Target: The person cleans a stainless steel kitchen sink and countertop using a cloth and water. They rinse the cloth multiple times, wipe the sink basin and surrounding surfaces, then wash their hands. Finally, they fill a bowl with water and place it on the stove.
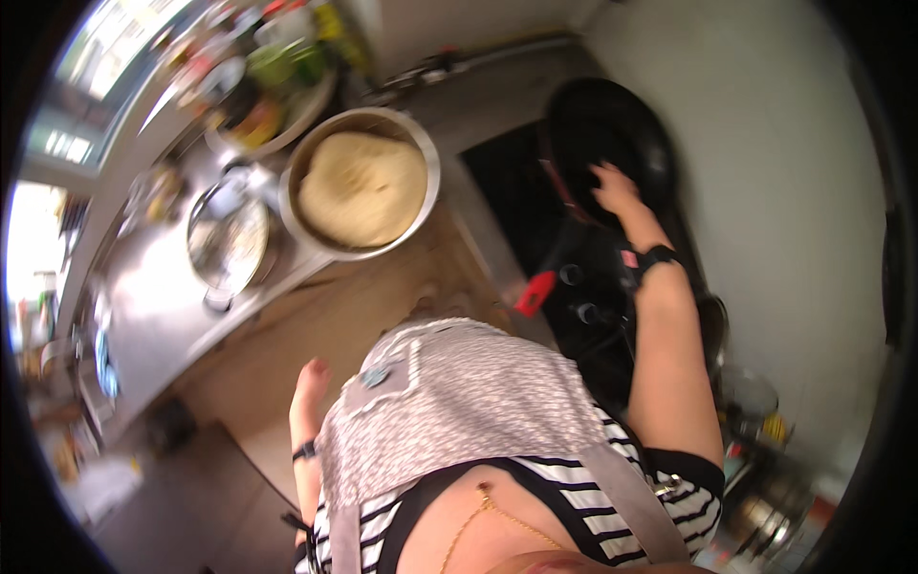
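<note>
My right hand (pixel 615 188) reaches over the near side of a large black wok-like pan (pixel 609 115), palm down and fingers spread, holding nothing that I can see. Whether the fingertips touch the pan's inside cannot be told. The pan stands on a black cooktop (pixel 513 183). A red handle (pixel 536 294) points towards me from the pan's near side; its join is blurred. Low at my left side hangs my left hand (pixel 313 379), beside the patterned apron (pixel 466 387). Its fingers are blurred and partly hidden.
Left of the cooktop, a steel bowl (pixel 432 168) holds pale puffy dough (pixel 362 190). Beside it on the steel counter (pixel 154 287) stands a pot with a glass lid (pixel 229 237). A basin (pixel 315 115) piled with kitchen items is behind. A wall (pixel 774 215) bounds the right.
</note>
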Demonstrator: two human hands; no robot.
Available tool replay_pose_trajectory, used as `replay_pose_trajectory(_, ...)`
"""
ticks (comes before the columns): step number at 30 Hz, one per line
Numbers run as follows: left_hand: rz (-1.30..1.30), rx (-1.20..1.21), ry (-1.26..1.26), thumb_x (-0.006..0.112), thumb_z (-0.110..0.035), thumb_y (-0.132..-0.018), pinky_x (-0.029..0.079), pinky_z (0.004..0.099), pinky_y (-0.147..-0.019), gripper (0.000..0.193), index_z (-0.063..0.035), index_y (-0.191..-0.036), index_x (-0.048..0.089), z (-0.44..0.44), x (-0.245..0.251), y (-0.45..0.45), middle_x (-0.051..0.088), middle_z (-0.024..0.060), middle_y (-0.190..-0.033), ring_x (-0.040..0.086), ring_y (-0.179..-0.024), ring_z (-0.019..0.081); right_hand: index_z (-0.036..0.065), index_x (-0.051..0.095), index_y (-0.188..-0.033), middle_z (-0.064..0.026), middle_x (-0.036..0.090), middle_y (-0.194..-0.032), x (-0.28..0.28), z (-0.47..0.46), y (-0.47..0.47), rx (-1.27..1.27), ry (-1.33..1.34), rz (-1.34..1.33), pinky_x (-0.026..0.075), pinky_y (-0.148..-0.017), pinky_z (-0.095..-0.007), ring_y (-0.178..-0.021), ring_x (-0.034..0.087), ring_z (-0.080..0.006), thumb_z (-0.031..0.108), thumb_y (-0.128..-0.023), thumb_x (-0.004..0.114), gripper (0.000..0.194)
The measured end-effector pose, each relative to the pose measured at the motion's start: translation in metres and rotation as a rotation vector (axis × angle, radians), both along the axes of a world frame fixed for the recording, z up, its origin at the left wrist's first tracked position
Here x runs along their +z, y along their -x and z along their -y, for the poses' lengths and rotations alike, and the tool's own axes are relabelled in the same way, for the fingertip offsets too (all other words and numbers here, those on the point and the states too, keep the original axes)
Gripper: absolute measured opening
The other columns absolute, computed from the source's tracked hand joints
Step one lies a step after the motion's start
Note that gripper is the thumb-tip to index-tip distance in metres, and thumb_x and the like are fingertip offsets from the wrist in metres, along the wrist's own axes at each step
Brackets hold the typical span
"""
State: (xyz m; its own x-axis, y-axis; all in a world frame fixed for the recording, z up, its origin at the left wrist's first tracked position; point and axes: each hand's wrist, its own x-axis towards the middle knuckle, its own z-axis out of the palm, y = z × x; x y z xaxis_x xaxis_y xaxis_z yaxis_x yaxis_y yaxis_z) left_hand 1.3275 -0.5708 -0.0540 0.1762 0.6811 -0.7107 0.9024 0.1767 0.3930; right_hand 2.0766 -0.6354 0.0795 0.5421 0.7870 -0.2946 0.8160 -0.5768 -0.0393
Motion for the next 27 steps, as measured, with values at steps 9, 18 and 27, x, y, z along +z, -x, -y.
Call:
replay_pose_trajectory(9,-0.027,0.189,-0.126,0.065,-0.018,-0.081,0.052,0.0380,-0.088,0.031,-0.0068,-0.110,0.066,0.003,0.026,-0.009,0.070,0.0136,-0.106,0.066,-0.101,0.0289,0.014,0.069,-0.113,-0.0128,0.066,-0.118,-0.005,0.000,-0.048,-0.051,-0.340,0.118,0.048,-0.094,-0.0404,-0.112,0.061,-0.0325,-0.005,-0.070,0.053,0.050)
replay_pose_trajectory(18,-0.244,0.635,-0.440,0.060,0.004,-0.073,0.048,0.0352,-0.097,0.042,-0.0119,-0.111,0.066,0.007,0.051,0.062,0.065,0.0114,-0.116,0.060,-0.113,0.0263,0.002,0.066,-0.107,-0.0084,0.067,-0.077,-0.014,0.018,-0.127,-0.098,-0.663,0.004,0.054,-0.072,-0.0339,-0.071,0.064,-0.0204,-0.003,-0.076,0.062,0.031)
replay_pose_trajectory(27,0.426,1.220,-0.804,0.053,0.008,-0.075,0.051,0.0308,-0.088,0.054,-0.0017,-0.128,0.054,-0.156,0.076,0.226,0.059,0.0132,-0.124,0.061,-0.105,0.0201,0.001,0.043,-0.140,-0.0145,0.052,-0.137,0.049,0.135,-0.038,-0.758,-1.241,-0.822,0.039,-0.107,-0.0362,-0.127,0.050,-0.0242,0.030,-0.096,0.058,0.054)
